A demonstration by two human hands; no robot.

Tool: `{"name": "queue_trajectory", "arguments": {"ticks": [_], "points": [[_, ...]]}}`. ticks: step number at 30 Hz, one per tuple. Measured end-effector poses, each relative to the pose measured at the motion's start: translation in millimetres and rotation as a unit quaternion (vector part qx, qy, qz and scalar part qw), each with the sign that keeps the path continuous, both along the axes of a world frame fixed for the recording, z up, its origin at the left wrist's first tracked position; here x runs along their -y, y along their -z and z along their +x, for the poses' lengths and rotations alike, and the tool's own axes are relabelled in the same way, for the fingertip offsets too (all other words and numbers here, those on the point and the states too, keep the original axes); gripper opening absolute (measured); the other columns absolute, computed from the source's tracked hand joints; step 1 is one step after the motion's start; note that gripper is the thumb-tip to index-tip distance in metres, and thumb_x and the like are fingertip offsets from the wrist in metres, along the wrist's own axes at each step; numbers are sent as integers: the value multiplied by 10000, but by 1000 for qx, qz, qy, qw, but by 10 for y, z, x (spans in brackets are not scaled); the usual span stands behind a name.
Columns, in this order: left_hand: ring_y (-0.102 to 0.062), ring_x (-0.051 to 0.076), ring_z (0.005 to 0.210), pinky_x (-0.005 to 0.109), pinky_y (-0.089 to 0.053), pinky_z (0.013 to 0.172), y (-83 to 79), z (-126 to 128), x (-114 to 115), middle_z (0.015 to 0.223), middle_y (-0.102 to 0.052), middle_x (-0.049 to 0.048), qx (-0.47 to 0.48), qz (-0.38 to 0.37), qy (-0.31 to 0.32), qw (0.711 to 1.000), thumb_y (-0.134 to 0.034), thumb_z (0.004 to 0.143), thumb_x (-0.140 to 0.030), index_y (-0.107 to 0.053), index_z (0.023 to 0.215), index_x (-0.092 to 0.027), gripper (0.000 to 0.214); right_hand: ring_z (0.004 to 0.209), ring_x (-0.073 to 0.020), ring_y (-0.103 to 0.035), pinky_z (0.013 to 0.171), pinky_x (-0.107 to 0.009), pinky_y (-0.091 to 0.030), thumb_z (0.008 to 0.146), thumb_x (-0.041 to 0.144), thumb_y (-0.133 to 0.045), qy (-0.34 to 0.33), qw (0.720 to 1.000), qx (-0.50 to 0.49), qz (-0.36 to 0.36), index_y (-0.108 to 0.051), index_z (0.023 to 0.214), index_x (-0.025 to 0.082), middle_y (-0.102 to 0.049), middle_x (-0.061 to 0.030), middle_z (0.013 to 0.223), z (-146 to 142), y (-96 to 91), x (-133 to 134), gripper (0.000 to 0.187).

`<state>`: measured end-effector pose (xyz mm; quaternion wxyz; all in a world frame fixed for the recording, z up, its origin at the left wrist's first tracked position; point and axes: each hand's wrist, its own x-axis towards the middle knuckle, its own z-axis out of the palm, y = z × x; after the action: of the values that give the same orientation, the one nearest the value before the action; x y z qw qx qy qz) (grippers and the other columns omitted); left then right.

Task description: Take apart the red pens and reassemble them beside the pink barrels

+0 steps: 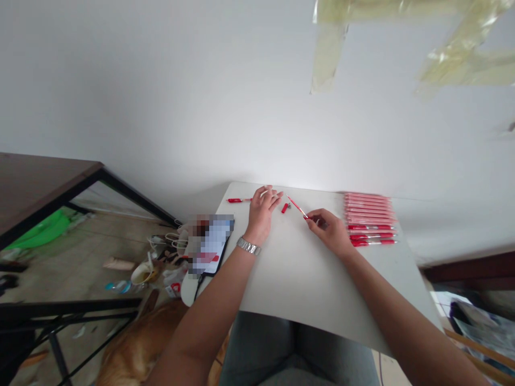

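Note:
My right hand (326,228) pinches the near end of a thin red pen refill (296,205), its tip slanting up to the left. My left hand (263,208), with a metal watch on the wrist, has its fingers spread and holds nothing I can see. Between the hands lies a short red pen part (285,208) with a small grey piece beside it. Beyond the left hand a red pen (238,200) lies on the white table (298,279), its right end hidden by the fingers.
At the table's right, several pink-red pens (368,209) lie in a row, with red clear-barrelled pens (372,236) nearest me. A phone (213,246) with a cable rests at the left edge. A brown animal (140,338) lies on the floor below. A white wall (241,107) stands behind.

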<state>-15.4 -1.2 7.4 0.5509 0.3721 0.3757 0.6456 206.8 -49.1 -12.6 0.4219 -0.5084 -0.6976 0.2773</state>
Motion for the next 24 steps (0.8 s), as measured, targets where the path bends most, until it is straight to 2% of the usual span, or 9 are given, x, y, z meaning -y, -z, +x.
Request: {"name": "queue_trajectory", "arguments": {"ticks": [6, 13, 24], "points": [[-730, 198, 1132, 391, -520, 1084, -19, -17, -12, 1180, -720, 72, 37, -14, -24, 999, -768, 870, -501, -582, 1098, -235, 397, 709, -173, -619, 681, -323, -528, 941, 459, -648, -3, 1000, 6, 1, -720, 1013, 240, -720, -32, 865, -7, -17, 7, 242], [-726, 197, 1132, 405, -512, 1082, -16, -8, 3, 1203, -724, 65, 30, -5, 0, 1000, -765, 866, -519, -600, 1101, -244, 397, 715, -167, -622, 679, -318, -526, 945, 436, -654, -11, 1000, 8, 7, -721, 1004, 238, -715, -29, 876, -16, -21, 4, 217], [-716, 153, 979, 350, -521, 1006, -81, 22, 52, 1098, -743, 59, 68, -2, 17, 998, -859, 799, -453, -671, 1078, -214, 413, 699, -160, -621, 666, -309, -516, 944, 448, -661, -10, 1000, 2, 9, -720, 990, 223, -711, -30, 857, -28, -36, 4, 237]]}}
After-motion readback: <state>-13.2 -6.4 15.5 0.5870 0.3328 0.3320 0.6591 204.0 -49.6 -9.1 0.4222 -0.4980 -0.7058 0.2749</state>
